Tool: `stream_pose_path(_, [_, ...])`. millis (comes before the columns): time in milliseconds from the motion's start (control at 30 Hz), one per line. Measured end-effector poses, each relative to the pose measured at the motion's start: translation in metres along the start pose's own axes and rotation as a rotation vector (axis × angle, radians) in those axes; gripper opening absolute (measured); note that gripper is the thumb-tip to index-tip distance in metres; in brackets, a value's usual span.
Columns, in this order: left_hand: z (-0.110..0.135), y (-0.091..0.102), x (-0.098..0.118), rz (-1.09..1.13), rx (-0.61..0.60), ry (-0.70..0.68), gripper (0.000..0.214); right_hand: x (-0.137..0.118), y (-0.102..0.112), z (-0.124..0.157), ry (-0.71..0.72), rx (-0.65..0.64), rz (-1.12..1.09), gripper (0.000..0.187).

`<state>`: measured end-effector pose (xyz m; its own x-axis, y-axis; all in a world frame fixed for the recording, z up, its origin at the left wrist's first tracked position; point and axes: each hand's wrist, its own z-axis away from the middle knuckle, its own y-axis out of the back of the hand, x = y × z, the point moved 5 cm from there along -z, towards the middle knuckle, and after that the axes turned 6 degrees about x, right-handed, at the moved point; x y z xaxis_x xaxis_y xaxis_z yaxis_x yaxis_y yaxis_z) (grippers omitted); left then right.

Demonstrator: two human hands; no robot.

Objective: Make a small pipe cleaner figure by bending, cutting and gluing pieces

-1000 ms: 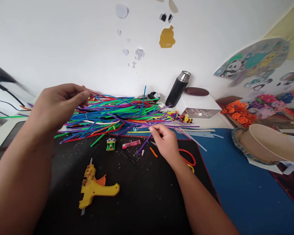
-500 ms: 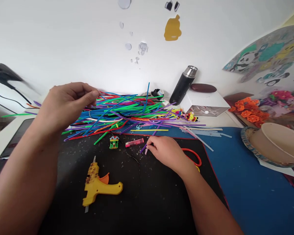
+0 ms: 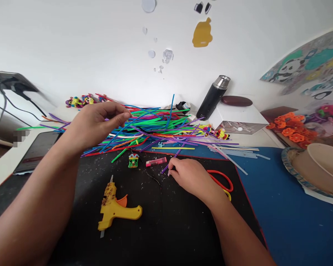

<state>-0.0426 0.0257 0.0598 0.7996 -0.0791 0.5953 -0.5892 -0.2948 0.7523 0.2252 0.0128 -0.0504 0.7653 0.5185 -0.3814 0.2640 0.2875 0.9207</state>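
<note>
A big heap of thin coloured sticks [image 3: 155, 127] lies across the back of the black mat [image 3: 166, 221]. My left hand [image 3: 96, 123] hovers over the heap's left part, fingers curled together with the thumb; nothing shows in them. My right hand [image 3: 190, 175] rests on the mat, fingertips pinched on a small pink piece at the near end of a purple stick [image 3: 169, 162]. A pink lighter [image 3: 156, 162] and a small green and red figure [image 3: 133, 161] lie just left of that hand.
A yellow glue gun [image 3: 115, 208] lies on the mat's near left. Red-handled scissors [image 3: 222, 179] sit behind my right wrist. A black flask [image 3: 213, 96], a white box [image 3: 234, 116], paper plates [image 3: 312, 166] at right, and a tablet [image 3: 34, 149] at left.
My right hand came down from the purple sticks to the mat and pinched a small pink piece. My left hand lowered and shifted right over the heap. The view shifted left.
</note>
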Motion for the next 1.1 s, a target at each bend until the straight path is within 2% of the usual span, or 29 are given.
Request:
stream_pose_path(267, [0.002,-0.004,0.006,-0.010,-0.064,-0.039,0.034,0.002,0.002,0.002,-0.017,-0.010,-0.031,0.008])
stream_pose_path(467, [0.004,-0.009,0.009,0.012,-0.116,-0.091,0.033,-0.008,0.013,0.002,0.008,0.037,-0.209,0.008])
stream_pose_path(567, [0.009,-0.027,0.013,0.064,-0.244,-0.087,0.039,-0.013,0.017,0.002,0.000,0.105,-0.332,0.006])
stream_pose_path(667, [0.020,-0.053,0.019,0.062,-0.448,-0.069,0.042,-0.018,0.017,0.001,0.033,0.185,-0.435,0.009])
stream_pose_path(767, [0.031,-0.070,0.029,0.062,-0.591,-0.082,0.042,-0.019,0.017,0.002,0.069,0.308,-0.457,0.013])
stream_pose_path(900, [0.039,-0.076,0.035,0.176,-0.716,-0.081,0.046,-0.019,0.022,0.003,0.147,0.477,-0.406,0.017])
stream_pose_path(1100, [0.040,-0.078,0.030,0.357,-0.785,0.055,0.047,-0.020,0.025,0.005,0.177,0.530,-0.377,0.021])
